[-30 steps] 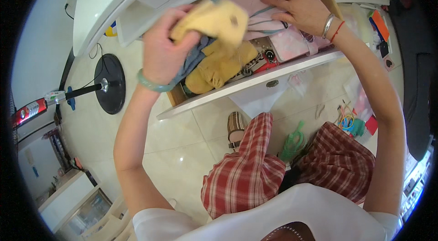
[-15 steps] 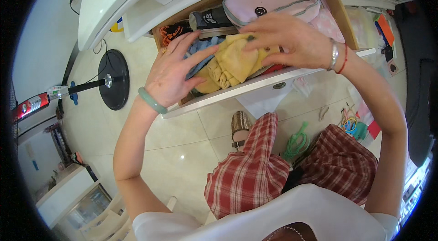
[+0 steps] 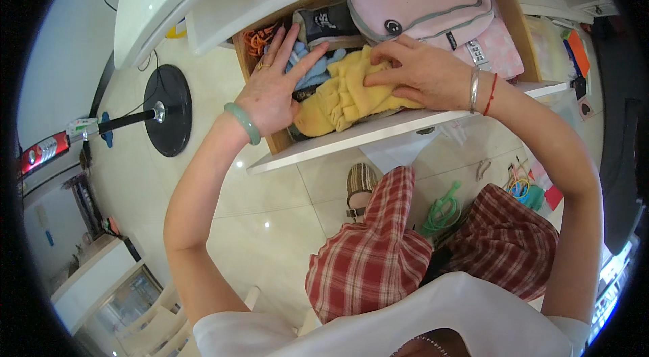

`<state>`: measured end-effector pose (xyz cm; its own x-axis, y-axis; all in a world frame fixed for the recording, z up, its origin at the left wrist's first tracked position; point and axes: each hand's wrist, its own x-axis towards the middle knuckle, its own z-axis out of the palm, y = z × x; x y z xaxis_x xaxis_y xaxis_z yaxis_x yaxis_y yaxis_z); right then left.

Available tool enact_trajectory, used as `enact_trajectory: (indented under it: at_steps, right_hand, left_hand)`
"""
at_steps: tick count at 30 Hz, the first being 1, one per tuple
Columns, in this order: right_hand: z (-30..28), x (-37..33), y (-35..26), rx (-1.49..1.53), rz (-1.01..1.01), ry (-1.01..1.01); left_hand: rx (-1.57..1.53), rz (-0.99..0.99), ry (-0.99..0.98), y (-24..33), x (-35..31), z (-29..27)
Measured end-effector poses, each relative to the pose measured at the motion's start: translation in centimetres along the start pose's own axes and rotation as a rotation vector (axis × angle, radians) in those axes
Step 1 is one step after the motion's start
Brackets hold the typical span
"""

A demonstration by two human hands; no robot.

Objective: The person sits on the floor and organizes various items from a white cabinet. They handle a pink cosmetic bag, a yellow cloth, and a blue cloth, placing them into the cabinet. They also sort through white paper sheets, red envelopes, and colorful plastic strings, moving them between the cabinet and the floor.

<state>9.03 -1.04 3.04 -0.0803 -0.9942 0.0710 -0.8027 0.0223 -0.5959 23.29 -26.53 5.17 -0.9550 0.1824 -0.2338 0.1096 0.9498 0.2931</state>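
Inside the pulled-out drawer [image 3: 537, 53] lies a bunched, folded yellow cloth [image 3: 331, 105]; its exact kind is unclear. My right hand [image 3: 433, 74] is bent over its right part, curled fingertips gripping the fabric. At the drawer's left end is my left hand [image 3: 267, 93], fingers spread, holding nothing. Its fingertips reach over a light blue cloth [image 3: 312, 72], which it partly hides, and its thumb is beside the yellow cloth. Behind them lie orange cords [image 3: 257, 40], a dark grey pouch [image 3: 328, 24] and a pink zipped bag [image 3: 422, 5] with grey trim.
A patterned pink item [image 3: 497, 49] fills the drawer's right end. My knees in red plaid trousers [image 3: 365, 255] are below the drawer front. On the floor are a green coiled cord [image 3: 441, 211], small items at right, and a stand with a round black base [image 3: 169, 124].
My right hand has come down onto the yellow cloth and its fingers have curled into it. The cloth is bunched differently. My left hand has shifted slightly right. The whole view has shifted a little.
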Motion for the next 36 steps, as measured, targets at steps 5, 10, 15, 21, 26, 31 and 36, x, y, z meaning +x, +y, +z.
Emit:
enact_trajectory:
  at_steps: [5, 10, 15, 21, 26, 31, 36]
  right_hand:
    - [-1.9, -0.8, -0.6, -0.124, 0.019, 0.078]
    - [-4.6, -2.0, 3.3, -0.634, 0.039, 0.314]
    - [-1.9, -3.6, 4.5, -0.689, 0.412, 0.085]
    - [-1.4, -2.3, 4.6, -0.502, 0.418, 0.096]
    - [-4.2, -3.5, 5.6, -0.679, 0.259, 0.429]
    - [-4.2, -6.3, 8.6, -0.651, 0.218, 0.457]
    - [-2.6, -5.9, 8.3, -0.681, 0.377, 0.274]
  left_hand:
    - [-0.255, -0.052, 0.067, 0.9, -1.2, -2.2]
    - [-0.008, 0.008, 0.143, -0.2, 0.5, -0.8]
    - [0.13, -0.136, 0.014, -0.3, 1.9, 0.9]
    - [0.088, -0.05, 0.142, -2.4, 3.1, 2.0]
    - [0.051, -0.089, 0.228, -1.3, 1.3, 0.7]
    - [-0.131, -0.078, 0.172, 2.7, -0.6, -1.9]
    - [-0.042, 0.091, 0.136, 10.3, -2.0, -1.5]
